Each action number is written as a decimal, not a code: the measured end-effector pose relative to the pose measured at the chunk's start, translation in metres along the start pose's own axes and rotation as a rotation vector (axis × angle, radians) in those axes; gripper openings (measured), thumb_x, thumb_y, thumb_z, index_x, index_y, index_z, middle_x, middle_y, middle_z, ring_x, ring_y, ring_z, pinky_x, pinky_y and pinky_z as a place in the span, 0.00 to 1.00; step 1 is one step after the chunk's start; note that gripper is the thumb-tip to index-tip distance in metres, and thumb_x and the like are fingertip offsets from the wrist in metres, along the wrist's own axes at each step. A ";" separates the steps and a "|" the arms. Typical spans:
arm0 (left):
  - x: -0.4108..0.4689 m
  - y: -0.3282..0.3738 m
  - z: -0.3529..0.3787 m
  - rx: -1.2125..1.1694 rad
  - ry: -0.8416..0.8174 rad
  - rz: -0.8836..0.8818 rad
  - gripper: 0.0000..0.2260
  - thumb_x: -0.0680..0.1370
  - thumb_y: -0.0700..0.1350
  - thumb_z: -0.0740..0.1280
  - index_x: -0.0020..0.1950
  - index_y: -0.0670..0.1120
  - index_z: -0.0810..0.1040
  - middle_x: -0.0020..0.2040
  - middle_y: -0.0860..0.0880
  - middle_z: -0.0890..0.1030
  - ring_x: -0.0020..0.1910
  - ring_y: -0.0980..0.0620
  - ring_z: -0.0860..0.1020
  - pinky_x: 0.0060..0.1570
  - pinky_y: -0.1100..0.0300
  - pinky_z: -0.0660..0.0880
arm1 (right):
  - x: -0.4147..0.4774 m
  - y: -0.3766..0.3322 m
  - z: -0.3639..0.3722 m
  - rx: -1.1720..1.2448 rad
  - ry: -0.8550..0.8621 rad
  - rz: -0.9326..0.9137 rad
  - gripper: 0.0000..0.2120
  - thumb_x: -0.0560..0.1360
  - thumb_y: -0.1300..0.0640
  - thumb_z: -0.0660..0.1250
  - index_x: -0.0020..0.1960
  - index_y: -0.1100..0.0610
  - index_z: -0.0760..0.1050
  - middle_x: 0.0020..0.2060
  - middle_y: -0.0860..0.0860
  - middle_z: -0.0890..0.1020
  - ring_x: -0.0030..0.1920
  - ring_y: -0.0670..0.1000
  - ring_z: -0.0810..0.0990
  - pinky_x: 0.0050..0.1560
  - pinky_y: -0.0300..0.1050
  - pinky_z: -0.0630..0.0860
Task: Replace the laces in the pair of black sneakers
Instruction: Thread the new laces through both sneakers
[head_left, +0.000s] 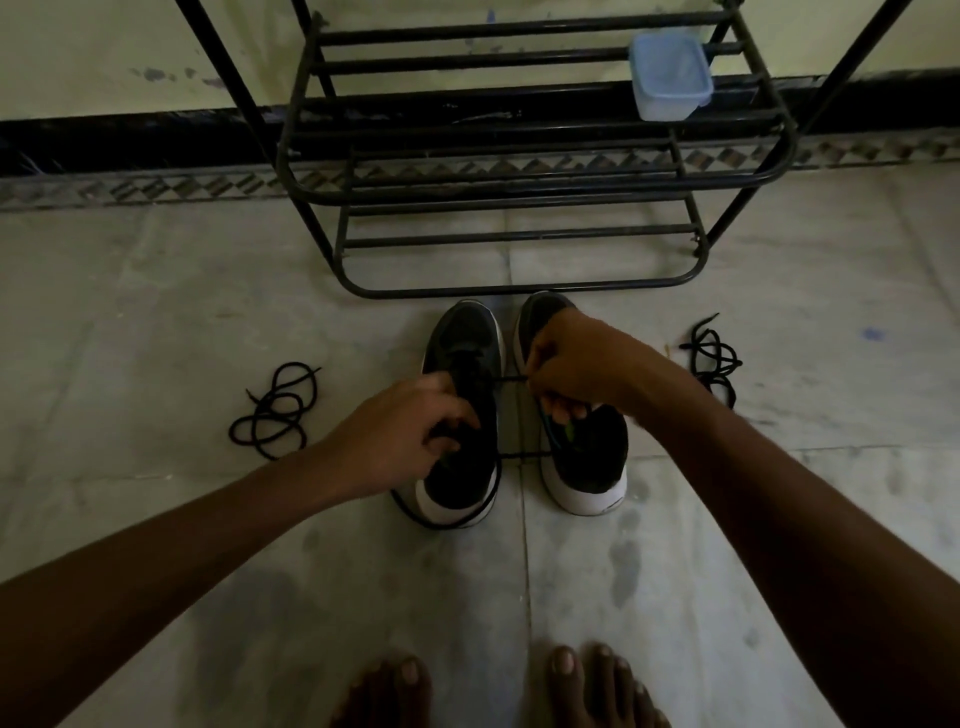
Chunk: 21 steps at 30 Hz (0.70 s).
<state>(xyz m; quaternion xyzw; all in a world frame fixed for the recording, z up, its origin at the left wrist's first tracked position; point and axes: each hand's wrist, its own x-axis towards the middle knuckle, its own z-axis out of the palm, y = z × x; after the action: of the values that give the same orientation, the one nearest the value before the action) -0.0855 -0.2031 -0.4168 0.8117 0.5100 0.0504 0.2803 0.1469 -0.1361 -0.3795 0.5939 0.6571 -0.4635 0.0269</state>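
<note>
Black sneakers with white soles stand side by side on the tiled floor (156, 312), toes toward 12 o'clock and heels toward the person. Head view: the left hand (395, 436) lies over the throat of the left sneaker (462, 332). Its fingers (457, 415) are curled down onto the lacing area and grip it. Whether they also pinch a strand cannot be told.

The right hand (576, 364) hovers over the right sneaker (587, 467), covering its forepart. Its fingers (563, 410) are curled tight and pinch a black lace (511, 381). This lace runs taut across the gap from the left sneaker, at 9 o'clock from that hand. A second strand of it crosses the gap nearer the heels, and a slack loop trails round the left sneaker's heel at 6 o'clock.

A loose coiled lace (275, 410) lies on the floor at 9 o'clock from the pair, well apart. Another tangled lace (711, 358) lies at 3 o'clock, partly hidden by the right forearm.

At 12 o'clock, just beyond the toes, stands a black metal shoe rack (519, 288). A pale blue lidded plastic container (670, 78) sits on an upper tier of it.

Bare feet (597, 686) show at 6 o'clock.
</note>
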 end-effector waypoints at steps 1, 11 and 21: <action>0.001 0.001 0.005 0.083 0.003 0.023 0.16 0.75 0.43 0.75 0.61 0.56 0.82 0.55 0.54 0.75 0.50 0.53 0.79 0.45 0.54 0.79 | 0.001 0.001 0.002 -0.034 -0.040 0.011 0.04 0.77 0.62 0.67 0.48 0.62 0.80 0.32 0.54 0.86 0.27 0.46 0.82 0.32 0.39 0.77; 0.011 0.013 0.019 0.443 0.199 0.337 0.15 0.65 0.42 0.79 0.49 0.48 0.83 0.50 0.46 0.79 0.34 0.44 0.79 0.28 0.58 0.72 | 0.002 -0.004 0.006 -0.263 -0.304 -0.021 0.06 0.75 0.58 0.73 0.45 0.61 0.83 0.35 0.54 0.86 0.31 0.46 0.82 0.38 0.38 0.79; -0.002 -0.011 -0.022 -0.096 0.409 0.221 0.08 0.82 0.42 0.65 0.56 0.45 0.82 0.46 0.51 0.84 0.41 0.56 0.83 0.42 0.58 0.80 | 0.009 -0.016 0.006 -0.214 0.067 -0.327 0.01 0.78 0.56 0.70 0.49 0.52 0.78 0.43 0.47 0.80 0.43 0.43 0.78 0.48 0.40 0.77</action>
<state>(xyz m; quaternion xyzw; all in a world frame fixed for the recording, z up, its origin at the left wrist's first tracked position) -0.1035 -0.1929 -0.4037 0.8212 0.4612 0.2683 0.2024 0.1283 -0.1311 -0.3788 0.4882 0.7908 -0.3692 -0.0078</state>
